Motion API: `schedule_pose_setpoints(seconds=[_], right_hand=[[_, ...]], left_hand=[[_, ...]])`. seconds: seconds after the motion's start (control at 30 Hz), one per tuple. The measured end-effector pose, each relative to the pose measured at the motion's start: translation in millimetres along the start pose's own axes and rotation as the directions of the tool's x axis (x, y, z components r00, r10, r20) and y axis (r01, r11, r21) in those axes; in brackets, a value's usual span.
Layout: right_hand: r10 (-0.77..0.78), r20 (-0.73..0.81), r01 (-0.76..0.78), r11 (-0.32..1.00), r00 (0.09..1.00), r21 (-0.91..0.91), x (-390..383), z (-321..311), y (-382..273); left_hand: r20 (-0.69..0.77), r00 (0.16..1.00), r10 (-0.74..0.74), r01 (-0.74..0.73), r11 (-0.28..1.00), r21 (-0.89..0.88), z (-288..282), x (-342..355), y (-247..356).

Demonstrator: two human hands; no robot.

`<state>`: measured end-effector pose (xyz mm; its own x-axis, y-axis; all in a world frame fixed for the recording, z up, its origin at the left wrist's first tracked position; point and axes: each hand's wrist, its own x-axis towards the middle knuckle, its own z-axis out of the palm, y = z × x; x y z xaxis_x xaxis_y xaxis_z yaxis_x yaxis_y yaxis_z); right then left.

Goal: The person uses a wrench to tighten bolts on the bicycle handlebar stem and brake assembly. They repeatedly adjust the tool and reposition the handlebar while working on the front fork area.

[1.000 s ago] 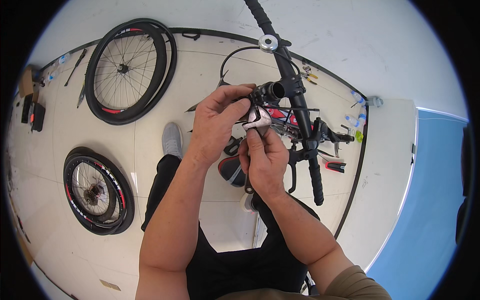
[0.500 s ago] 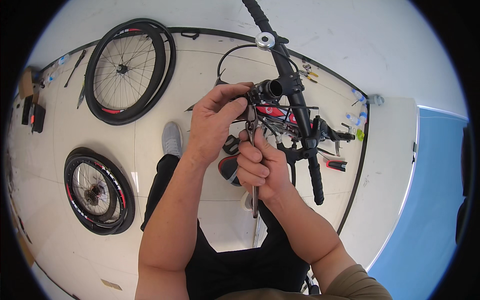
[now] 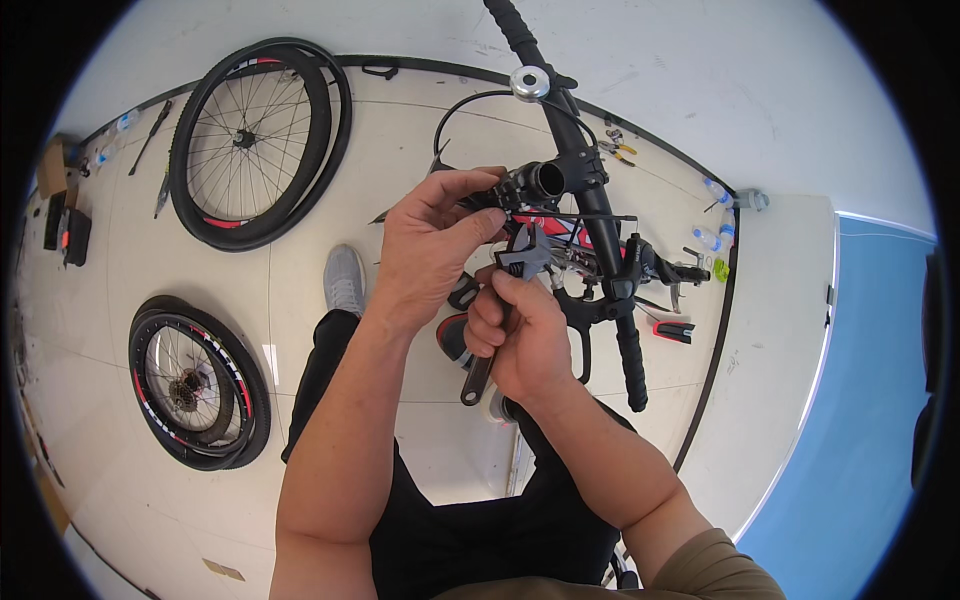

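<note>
The adjustable wrench is in the right hand, in front of the person's chest and just below the black stem of the bicycle handlebar. It looks like a steel tool, so I judge it stiff and rather heavy for its size, and its smooth handle can slip if the palm is oily. The best place to hold it is the middle or lower part of the handle, where the turning force is bigger; near the head the control is finer but the force is small. The right hand is wrapped around the handle in a closed fist, with the head of the wrench coming out above the thumb and the end of the handle showing below the hand. The head is very near the parts under the stem, but I cannot tell if it really sits on a nut.

The left hand pinches the stem clamp area between thumb and bent fingers, and seems to steady it. Thin black cables run near the fingers.

On the floor two wheels lie on the person's left side.
</note>
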<state>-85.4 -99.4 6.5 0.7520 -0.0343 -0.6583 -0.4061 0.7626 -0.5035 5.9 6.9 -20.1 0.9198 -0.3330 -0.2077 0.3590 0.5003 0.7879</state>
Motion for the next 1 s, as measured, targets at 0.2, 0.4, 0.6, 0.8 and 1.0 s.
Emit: schedule_pose_setpoints(seconds=[0.2,0.4,0.6,0.8,1.0], right_hand=[[-0.048,-0.064,0.041,0.994,0.997,-0.102,-0.7,3.7,4.6],[-0.133,-0.162,0.072,0.938,0.978,-0.34,-5.6,5.0,34.0],[0.262,-0.235,-0.329,0.888,0.936,-0.32,-6.7,-3.7,61.2],[0.356,-0.218,-0.416,0.818,0.909,-0.398,-8.4,-4.8,64.6],[0.335,-0.249,-0.409,0.834,0.909,-0.37,-4.4,-1.2,58.7]], left_hand=[[-0.01,1.0,-0.002,0.002,1.0,0.023,0.5,-0.3,0.7],[0.006,1.0,0.006,-0.007,0.999,0.037,-0.2,-0.6,1.3],[0.005,1.0,0.012,-0.012,1.0,0.019,1.3,-0.4,1.3],[0.014,0.999,0.04,-0.041,0.998,0.041,-0.3,1.3,-2.0],[0.015,0.994,0.105,-0.106,0.988,0.117,0.0,0.0,-5.6]])
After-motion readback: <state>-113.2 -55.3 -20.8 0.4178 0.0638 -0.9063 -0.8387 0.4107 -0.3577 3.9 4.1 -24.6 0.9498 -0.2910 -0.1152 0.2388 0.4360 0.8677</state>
